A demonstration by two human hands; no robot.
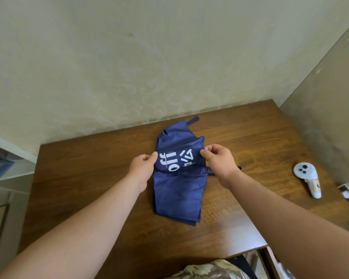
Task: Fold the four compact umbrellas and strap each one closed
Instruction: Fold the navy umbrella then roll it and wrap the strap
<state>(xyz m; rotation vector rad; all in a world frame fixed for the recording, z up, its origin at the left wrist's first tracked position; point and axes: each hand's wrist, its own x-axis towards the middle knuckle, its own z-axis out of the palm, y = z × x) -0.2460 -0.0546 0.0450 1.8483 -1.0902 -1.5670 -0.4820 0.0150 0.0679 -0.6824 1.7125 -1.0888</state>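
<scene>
We see both hands pinching the blue umbrella (179,178) mid-worktop (89,178): left hand (142,165) and right hand (218,158), fingers grasping canopy edges.

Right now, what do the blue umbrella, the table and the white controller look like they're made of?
Umbrella: thin woven synthetic, probably polyester or nylon; it creases sharply, has a slight sheen and carries white printed lettering.
Table: wood or wood-look laminate; brown grain streaks under a smooth, semi-gloss finish. The pictures cannot tell which.
Controller: moulded plastic, smooth glossy white, with dark buttons.
</scene>
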